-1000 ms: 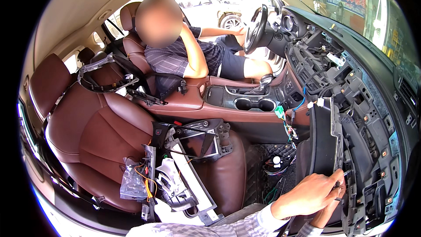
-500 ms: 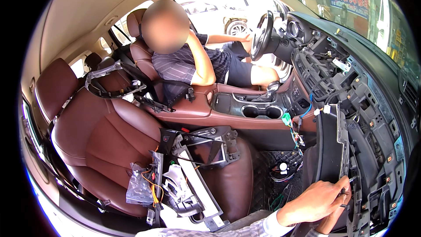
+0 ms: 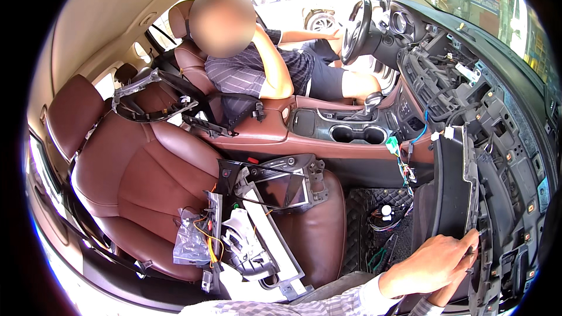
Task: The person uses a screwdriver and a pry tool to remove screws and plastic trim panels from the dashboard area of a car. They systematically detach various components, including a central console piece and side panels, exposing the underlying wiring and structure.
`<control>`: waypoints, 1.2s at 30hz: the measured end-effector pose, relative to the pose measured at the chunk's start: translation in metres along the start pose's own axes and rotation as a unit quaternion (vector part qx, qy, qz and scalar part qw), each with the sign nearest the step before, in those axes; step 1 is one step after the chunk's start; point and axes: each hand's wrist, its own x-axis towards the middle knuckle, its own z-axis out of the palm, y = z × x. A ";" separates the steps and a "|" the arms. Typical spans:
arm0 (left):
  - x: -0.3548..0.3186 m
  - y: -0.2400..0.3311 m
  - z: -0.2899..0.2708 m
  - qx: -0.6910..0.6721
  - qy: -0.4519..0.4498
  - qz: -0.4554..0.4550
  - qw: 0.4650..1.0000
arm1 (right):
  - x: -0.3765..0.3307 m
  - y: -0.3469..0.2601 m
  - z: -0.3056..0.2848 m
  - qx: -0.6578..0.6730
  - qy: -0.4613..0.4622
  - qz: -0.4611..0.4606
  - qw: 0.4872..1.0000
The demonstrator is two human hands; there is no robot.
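Note:
At the lower right, my left hand (image 3: 420, 266) reaches to the edge of a black glove-box panel (image 3: 453, 178), its fingertips pinched together. Beneath it, my right hand (image 3: 449, 290) is partly covered, with its fingers curled up close to the left fingertips. Both hands meet between the panel and the stripped dashboard frame (image 3: 506, 181). A small dark bit shows among the fingers; its kind I cannot make out. Left of the panel hang wires with a green connector (image 3: 392, 145). White connectors (image 3: 449, 133) sit at the panel's upper corner.
Another person (image 3: 257, 70) sits in the driver's seat behind the steering wheel (image 3: 357, 30). On the brown passenger seat (image 3: 158, 181) lie a screen unit (image 3: 284, 190), grey trim (image 3: 246, 246), a plastic bag (image 3: 192, 240) and a trim frame (image 3: 155, 96). Loose wires (image 3: 383, 216) lie in the footwell.
The view has shifted slightly, so the cabin sits a little differently in the picture. Both hands stay together at the panel edge, the left fingertips slightly higher along it.

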 end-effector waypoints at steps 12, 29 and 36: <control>0.002 -0.005 0.001 -0.017 0.023 0.008 1.000 | 0.004 0.003 0.009 0.008 0.003 0.015 1.000; -0.002 -0.004 0.002 0.034 0.081 0.035 0.995 | 0.001 0.003 0.009 0.008 0.001 0.021 1.000; -0.002 -0.005 0.004 0.041 0.096 0.045 0.994 | 0.002 0.001 0.010 0.017 -0.008 0.023 1.000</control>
